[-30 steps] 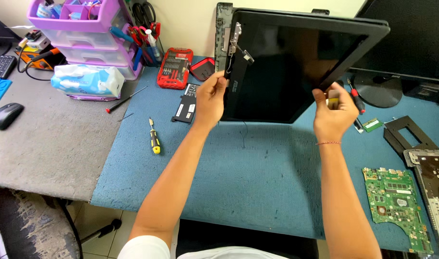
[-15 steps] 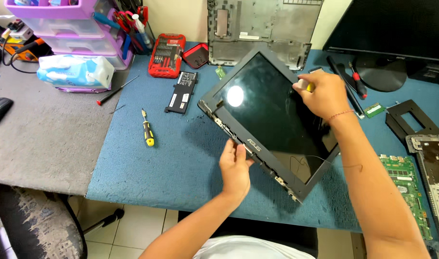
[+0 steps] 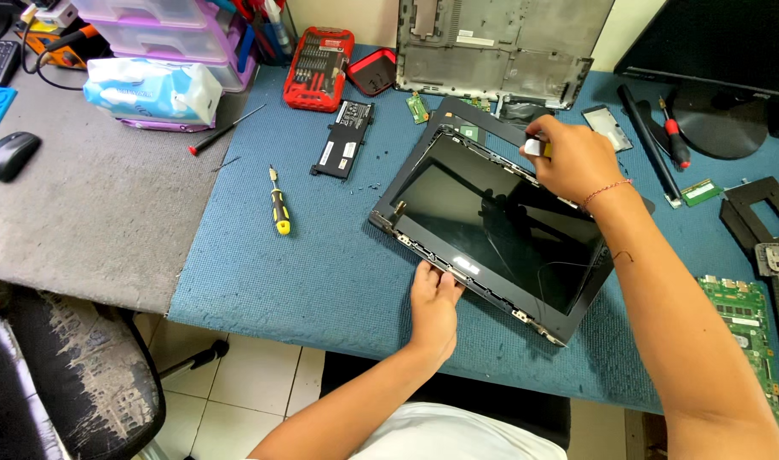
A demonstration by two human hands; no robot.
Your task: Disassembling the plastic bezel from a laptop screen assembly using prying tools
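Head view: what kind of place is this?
Likely an electronics repair bench. A laptop screen panel lies on the blue mat, with a bare circuit board, a loose battery, a red bit set and a yellow screwdriver.

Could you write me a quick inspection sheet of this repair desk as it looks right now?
Surface: blue mat beside a grey mat.
Job's things: laptop screen panel lying flat, glass up, set at an angle.
Clutter: yellow screwdriver, flat black battery, red bit set, grey laptop base shell, green circuit board, tissue pack, mouse.
Grips: left hand presses the panel's near edge; right hand at the far edge, pinching a small yellow and white tool.
Cables: thin wires seen along the panel's lower part.
Surroundings: worn chair, tiled floor, monitor stand.
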